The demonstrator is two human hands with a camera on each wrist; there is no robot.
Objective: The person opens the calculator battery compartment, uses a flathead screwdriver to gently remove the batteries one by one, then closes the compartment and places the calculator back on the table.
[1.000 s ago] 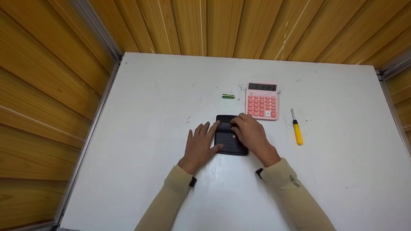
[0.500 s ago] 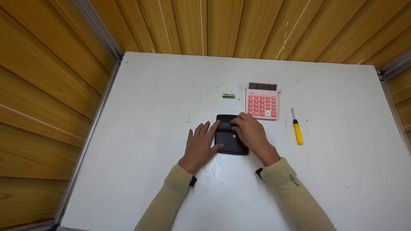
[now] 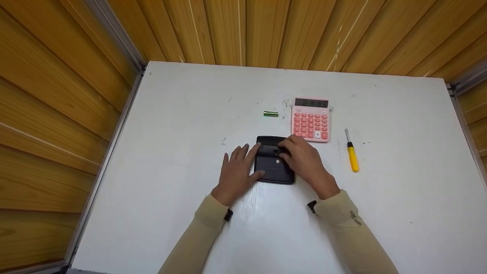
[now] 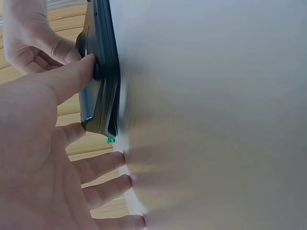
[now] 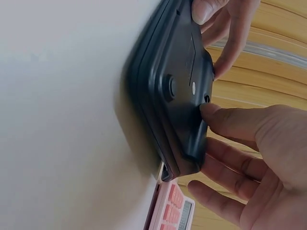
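Note:
A black calculator (image 3: 269, 167) lies back side up on the white table, its raised ridge toward the far end. My left hand (image 3: 236, 175) rests at its left side with thumb and index finger pressing on the casing; the other fingers spread onto the table. Over the ridge's right part, my right hand (image 3: 306, 160) pinches with thumb and bent fingers. A small dark gap (image 3: 276, 152) shows in the ridge beside the right fingertips. In the right wrist view, the thumb (image 5: 225, 117) sits by this gap, while the other fingers reach behind the calculator's far side.
A pink calculator (image 3: 311, 120) lies just beyond the right hand, its display lit with digits. Left of it is a green battery (image 3: 271, 113). A screwdriver (image 3: 352, 156) with a yellow handle lies to the right. Wood-patterned panels (image 3: 262, 34) border the table (image 3: 171, 152).
My right hand has shifted slightly to the right along the ridge, and the dark gap now shows beside its fingertips. My left hand and the black calculator have stayed in place.

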